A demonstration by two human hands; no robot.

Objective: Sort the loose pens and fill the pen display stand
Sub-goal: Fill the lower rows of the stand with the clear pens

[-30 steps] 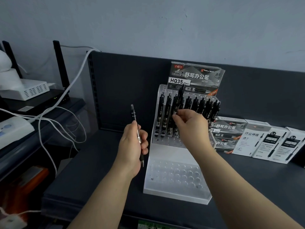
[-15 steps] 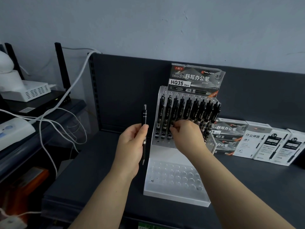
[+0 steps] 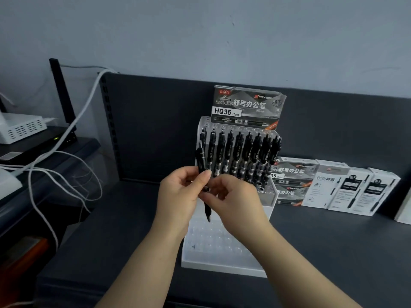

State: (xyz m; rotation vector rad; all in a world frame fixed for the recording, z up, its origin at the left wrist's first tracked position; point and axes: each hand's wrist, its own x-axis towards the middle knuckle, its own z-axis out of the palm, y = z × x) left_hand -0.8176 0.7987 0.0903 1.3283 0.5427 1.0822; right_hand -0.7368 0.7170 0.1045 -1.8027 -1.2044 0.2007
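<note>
A clear acrylic pen display stand (image 3: 222, 247) stands on the dark shelf, its upper tier filled with a row of several black pens (image 3: 240, 152). The lower front tier shows rows of empty holes. My left hand (image 3: 180, 194) holds a black pen (image 3: 201, 161) upright, its tip hanging below my fingers in front of the stand's left side. My right hand (image 3: 235, 201) meets the left hand and pinches the same pen at its middle. A pen box labelled HQ35 (image 3: 246, 107) sits on top of the stand.
Pen boxes (image 3: 333, 185) line the shelf to the right of the stand. On the left, a side shelf carries a router (image 3: 29, 143), a white device and loose white cables (image 3: 66, 174). A dark back panel rises behind the stand.
My right hand left the row of pens in the stand and came down to the pen in my left hand. The left hand shifted right, toward the stand.
</note>
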